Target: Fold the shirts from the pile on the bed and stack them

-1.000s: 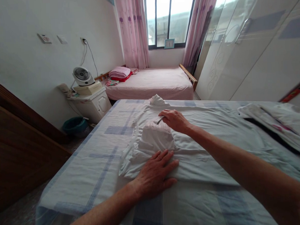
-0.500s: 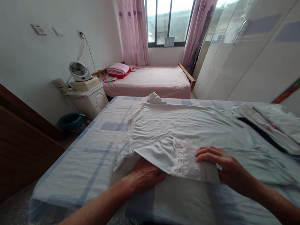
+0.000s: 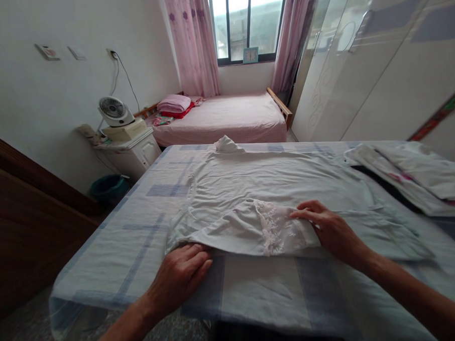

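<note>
A pale grey-green shirt [image 3: 265,174] lies spread on a cloth-covered table, its collar end bunched at the far side. One sleeve with a white lace band [image 3: 270,229] is folded across the near part of the shirt. My left hand [image 3: 182,273] is closed at the shirt's near left corner, fingertips over the cloth edge and thumb alongside. My right hand [image 3: 328,229] grips the sleeve's end just right of the lace, fingers on top and thumb lower down. What lies under the fingers of both hands is hidden.
White folded clothes [image 3: 424,177] lie at the table's right. A blue-and-white checked tablecloth [image 3: 140,234] hangs over the near edge. Beyond stand a pink-covered bed [image 3: 232,115], a white cabinet with a fan [image 3: 115,111], a teal bin [image 3: 109,188] and a glossy wardrobe [image 3: 359,79].
My left hand has come out from under the sleeve and moved left to the shirt's corner. The sleeve now lies flatter along the near edge. My right hand stays at the sleeve's end.
</note>
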